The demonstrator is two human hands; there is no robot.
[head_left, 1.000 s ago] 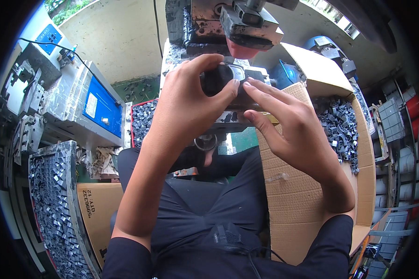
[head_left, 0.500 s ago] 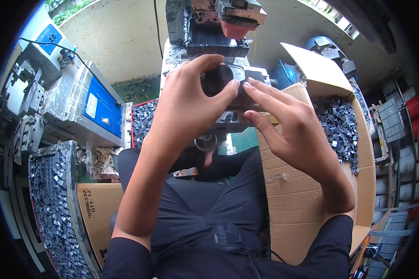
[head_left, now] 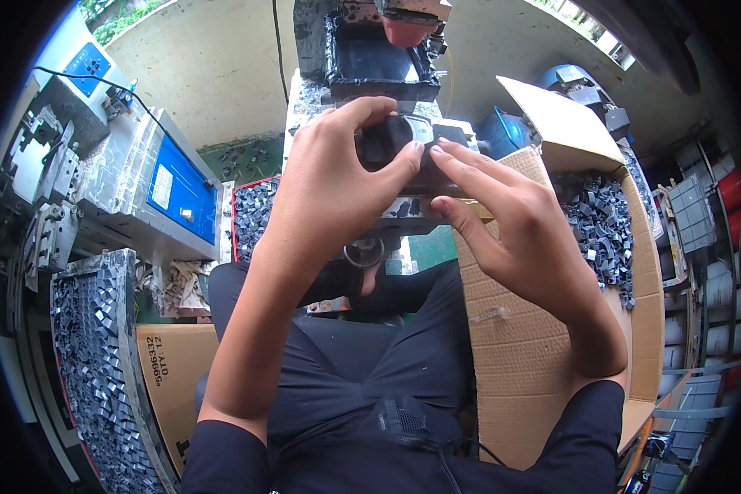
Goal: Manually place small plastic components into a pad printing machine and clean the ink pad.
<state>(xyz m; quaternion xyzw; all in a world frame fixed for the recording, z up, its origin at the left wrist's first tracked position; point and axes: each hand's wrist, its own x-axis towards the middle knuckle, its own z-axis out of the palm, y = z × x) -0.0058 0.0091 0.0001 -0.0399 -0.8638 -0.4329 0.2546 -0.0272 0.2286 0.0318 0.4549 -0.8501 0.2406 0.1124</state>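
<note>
A small grey curved part (head_left: 421, 129) sits on a black fixture (head_left: 377, 146) in front of me, at the printing machine. My left hand (head_left: 337, 156) curls around it, thumb tip against its near edge and index finger reaching over the far side; the other fingers are hidden. My right hand (head_left: 510, 206) has its fingers stretched out, with the fingertips resting at the fixture's right side and the thumb apart below. Beyond my hands is a dark, glossy ink tray (head_left: 379, 62), with a pink pad (head_left: 407, 31) hanging over its far end.
An open cardboard box (head_left: 510, 329) on my right contains many small grey parts (head_left: 601, 222). More lie in a red-edged tray (head_left: 255, 206) and on a rack (head_left: 103, 362) to my left. A grey cabinet with a blue panel (head_left: 177, 193) stands at the left, and a wall rises behind.
The pink pad and its holder have moved back and slightly left, uncovering more of the ink tray. Both my hands and the grey part have stayed in place.
</note>
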